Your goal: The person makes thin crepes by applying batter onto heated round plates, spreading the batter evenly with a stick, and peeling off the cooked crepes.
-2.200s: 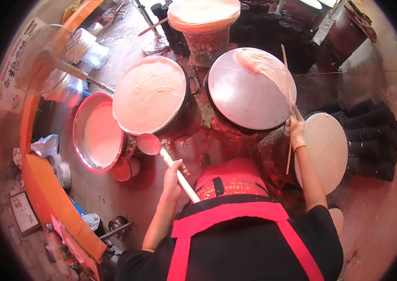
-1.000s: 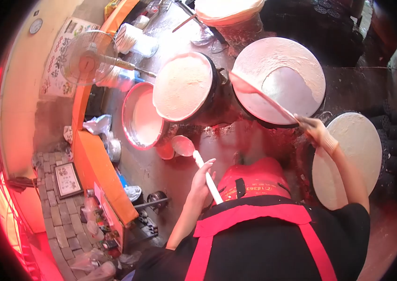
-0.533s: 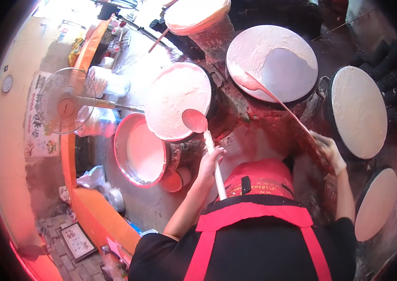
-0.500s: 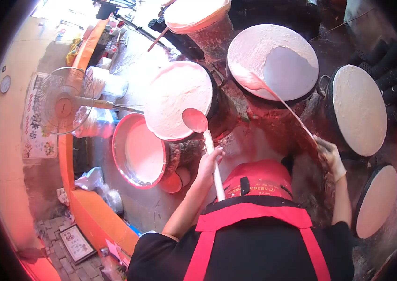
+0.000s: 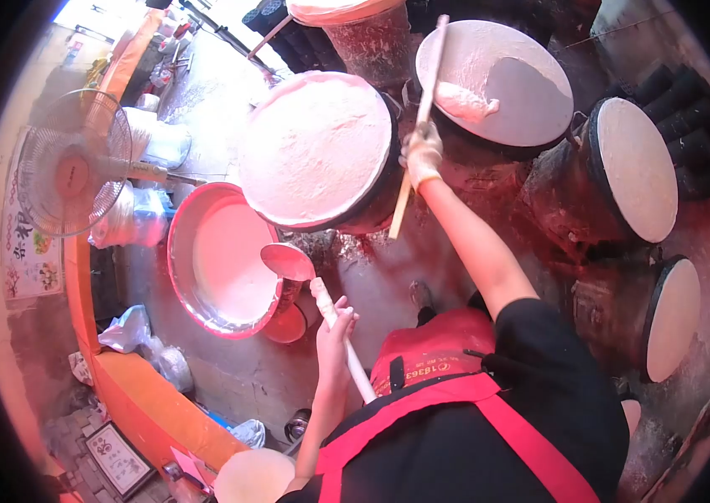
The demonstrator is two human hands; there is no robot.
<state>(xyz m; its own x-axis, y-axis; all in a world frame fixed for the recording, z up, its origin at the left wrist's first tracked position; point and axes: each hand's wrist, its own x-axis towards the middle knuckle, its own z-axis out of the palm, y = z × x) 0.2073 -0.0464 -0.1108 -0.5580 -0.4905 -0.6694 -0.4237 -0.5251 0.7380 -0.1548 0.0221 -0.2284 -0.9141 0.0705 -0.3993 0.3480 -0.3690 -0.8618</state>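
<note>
My left hand (image 5: 336, 329) is wrapped round the pale handle of a ladle (image 5: 288, 261), whose bowl hangs by the right rim of a red basin (image 5: 177, 277) of pale batter. My right hand (image 5: 422, 152), in a light glove, grips a long flat wooden spreader (image 5: 432, 80) standing across the left edge of the upper-right round griddle (image 5: 531, 99). Batter covers part of that griddle, with a thick lump (image 5: 466, 102) just right of the spreader; bare grey metal shows on its right side. A batter-covered griddle (image 5: 317, 151) lies between the basin and my right hand.
Two more coated griddles (image 5: 636, 168) (image 5: 672, 318) stand at the right, beside stacked black cylinders (image 5: 690, 126). Another drum with pale sheets (image 5: 347, 10) is at the top. On the left are a fan (image 5: 74, 168), an orange ledge (image 5: 145, 402) and plastic bags (image 5: 127, 329).
My right hand has swung left and up with the spreader, now near the griddle's left edge. The ladle has moved from in front of the middle griddle to the basin's rim. The view has shifted.
</note>
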